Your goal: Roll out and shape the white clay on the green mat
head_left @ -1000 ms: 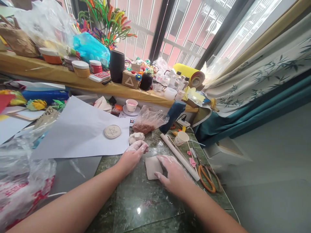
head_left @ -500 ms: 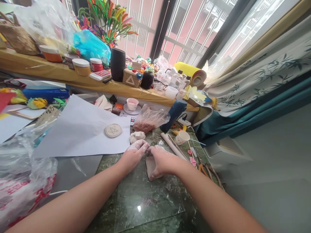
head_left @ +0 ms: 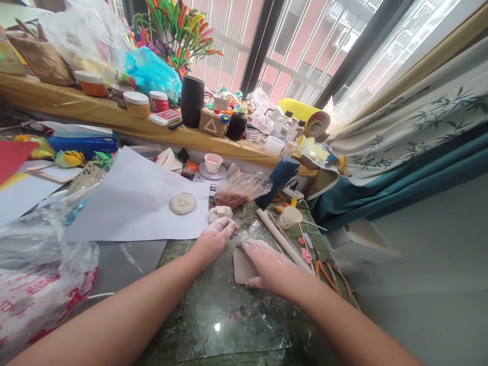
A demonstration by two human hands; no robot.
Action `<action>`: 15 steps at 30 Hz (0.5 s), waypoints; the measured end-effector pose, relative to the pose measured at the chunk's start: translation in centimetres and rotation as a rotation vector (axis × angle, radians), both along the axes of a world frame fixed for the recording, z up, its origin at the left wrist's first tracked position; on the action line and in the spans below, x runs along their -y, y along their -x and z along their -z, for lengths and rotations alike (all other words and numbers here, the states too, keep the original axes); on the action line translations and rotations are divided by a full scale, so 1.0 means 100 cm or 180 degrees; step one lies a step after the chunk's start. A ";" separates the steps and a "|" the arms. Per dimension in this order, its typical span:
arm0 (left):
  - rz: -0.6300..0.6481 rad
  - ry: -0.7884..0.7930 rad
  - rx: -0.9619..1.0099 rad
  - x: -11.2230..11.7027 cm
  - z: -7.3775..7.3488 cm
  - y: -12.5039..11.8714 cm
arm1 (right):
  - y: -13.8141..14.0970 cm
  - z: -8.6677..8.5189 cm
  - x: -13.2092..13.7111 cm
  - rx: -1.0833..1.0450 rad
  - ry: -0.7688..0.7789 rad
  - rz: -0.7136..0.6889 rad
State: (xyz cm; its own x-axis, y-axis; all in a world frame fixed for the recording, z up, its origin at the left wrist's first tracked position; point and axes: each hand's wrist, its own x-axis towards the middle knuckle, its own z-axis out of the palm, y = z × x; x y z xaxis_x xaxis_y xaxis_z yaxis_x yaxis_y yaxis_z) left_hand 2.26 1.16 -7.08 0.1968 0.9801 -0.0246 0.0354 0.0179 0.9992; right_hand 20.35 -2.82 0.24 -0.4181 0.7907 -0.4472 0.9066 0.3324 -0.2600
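Observation:
A thin, pale grey clay slab [head_left: 241,268] with rounded corners lies on a clear sheet [head_left: 229,325] on the dark green tabletop. My right hand [head_left: 267,262] rests over its right side, fingers at the far edge and thumb at the near edge, covering part of it. My left hand [head_left: 218,235], whitened with clay, is just left of the slab with its fingers curled into a pinch; what is between them, if anything, is hidden. Right behind it sits a white clay lump [head_left: 220,213].
A round clay disc [head_left: 183,203] bearing a drawn star lies on white paper [head_left: 129,203]. To the right are a rolling rod [head_left: 284,239], a paper cup [head_left: 290,216] and orange-handled scissors [head_left: 328,274]. A plastic bag of brown material [head_left: 232,195] and a pink-filled cup [head_left: 213,162] stand behind.
My hands, which met at the slab's far edge, have come apart. The right hand has flattened and shifted right, showing more of the slab. The view has moved slightly.

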 end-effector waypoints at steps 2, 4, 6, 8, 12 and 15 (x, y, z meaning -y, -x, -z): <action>-0.0003 0.0012 0.0036 -0.001 0.001 0.000 | 0.000 0.003 0.005 -0.0043 -0.0022 -0.0035; 0.0003 0.0008 0.0082 -0.001 0.001 -0.001 | 0.002 0.003 0.004 -0.0016 -0.0057 -0.0126; 0.0013 -0.0007 0.0127 -0.001 0.000 -0.002 | 0.006 0.001 0.000 0.0060 -0.0083 -0.0177; 0.0023 -0.0016 0.0149 -0.001 -0.001 -0.002 | 0.010 -0.003 -0.007 0.0111 -0.0072 -0.0187; 0.0049 -0.0037 0.0107 -0.002 -0.002 -0.001 | 0.009 -0.006 -0.021 0.0056 0.0160 -0.0073; 0.0060 -0.0056 0.0059 -0.001 -0.002 0.000 | 0.004 -0.003 -0.034 -0.0215 0.0457 0.0022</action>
State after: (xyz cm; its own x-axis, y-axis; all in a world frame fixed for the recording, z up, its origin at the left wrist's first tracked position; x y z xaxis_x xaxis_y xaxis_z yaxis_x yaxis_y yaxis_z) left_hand 2.28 1.30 -6.83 0.2154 0.9765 -0.0035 0.0172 -0.0002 0.9999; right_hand 19.96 0.57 0.55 -0.4458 0.7236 -0.5269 0.8876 0.2811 -0.3649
